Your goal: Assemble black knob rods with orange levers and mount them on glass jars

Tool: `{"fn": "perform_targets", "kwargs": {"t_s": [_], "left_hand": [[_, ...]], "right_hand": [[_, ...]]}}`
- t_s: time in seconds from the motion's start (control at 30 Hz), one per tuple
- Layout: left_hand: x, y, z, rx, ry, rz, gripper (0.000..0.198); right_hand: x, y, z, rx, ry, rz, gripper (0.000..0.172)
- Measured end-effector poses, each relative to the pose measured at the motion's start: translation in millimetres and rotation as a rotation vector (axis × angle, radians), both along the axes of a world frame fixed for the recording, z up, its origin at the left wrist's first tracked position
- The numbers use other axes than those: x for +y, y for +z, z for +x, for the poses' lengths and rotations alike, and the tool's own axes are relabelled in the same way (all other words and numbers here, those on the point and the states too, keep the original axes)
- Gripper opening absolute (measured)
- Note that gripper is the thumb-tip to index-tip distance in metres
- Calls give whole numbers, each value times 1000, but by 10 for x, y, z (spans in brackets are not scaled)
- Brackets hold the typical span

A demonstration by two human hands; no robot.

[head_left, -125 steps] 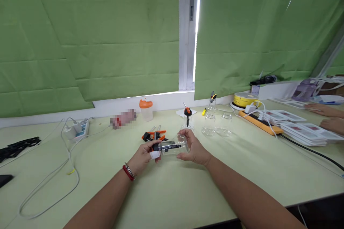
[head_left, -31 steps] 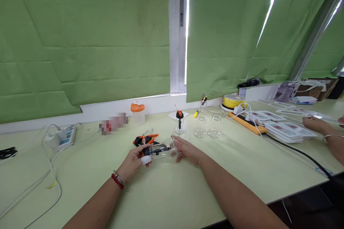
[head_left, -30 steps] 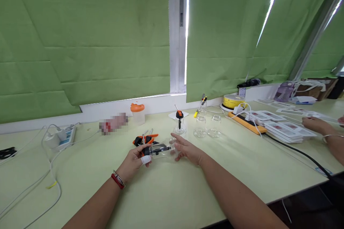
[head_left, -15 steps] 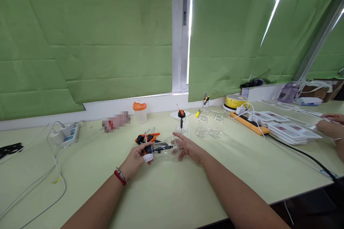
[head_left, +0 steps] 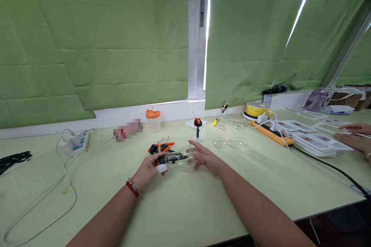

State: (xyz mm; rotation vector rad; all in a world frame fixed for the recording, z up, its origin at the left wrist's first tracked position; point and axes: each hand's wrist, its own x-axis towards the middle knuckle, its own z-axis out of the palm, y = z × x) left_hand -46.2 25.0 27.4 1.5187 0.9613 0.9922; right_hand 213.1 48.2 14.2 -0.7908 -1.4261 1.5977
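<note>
A clear, waisted glass vessel [head_left: 183,161] lies on its side between my hands, just above the table, with a black and orange tool [head_left: 174,158] inside it. My left hand [head_left: 151,164] is closed around its black and orange end; white tape wraps the thumb. At the clear base, my right hand [head_left: 205,158] curls its fingers around the glass. Just behind are orange and black clamp-like tools [head_left: 161,148] with metal rods. Farther back, an upright glass [head_left: 198,137] holds another black and orange tool [head_left: 198,122].
Two upturned glasses [head_left: 220,135] [head_left: 237,135] and a glass with yellow tools [head_left: 223,112] stand right of centre. An orange-lidded cup [head_left: 153,120] is at the back. An orange power strip [head_left: 272,133] and card stacks [head_left: 314,142] lie right, near another person's hands [head_left: 352,139]. Cables [head_left: 74,197] run left.
My hands keep the same hold on the glass vessel. The whole view has shifted slightly. At the right, the other person's hands have come farther over the cards.
</note>
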Motion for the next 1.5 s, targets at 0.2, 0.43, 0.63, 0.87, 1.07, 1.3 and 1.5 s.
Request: {"fn": "perform_targets", "kwargs": {"t_s": [0.2, 0.43, 0.63, 0.87, 1.07, 1.3, 1.5], "left_hand": [[-14, -12, 4, 31, 3, -8, 50], [-5, -11, 14, 14, 7, -15, 52], [-22, 45, 36, 3, 74, -32, 54], [-53, 70, 36, 13, 45, -23, 53], [-43, 55, 38, 19, 37, -22, 52], [-5, 4, 7, 3, 24, -4, 48], [14, -32, 2, -4, 29, -9, 52]], "right_hand": [[2, -27, -49, -23, 8, -45, 54], [42, -115, -83, -113, -21, -114, 60], [-36, 19, -6, -5, 51, 34, 73], [-26, -20, -80, -14, 10, -49, 58], [15, -91, -119, -65, -20, -90, 53], [1, -30, -1, -32, 26, 5, 65], [-9, -4, -35, -25, 13, 2, 61]]}}
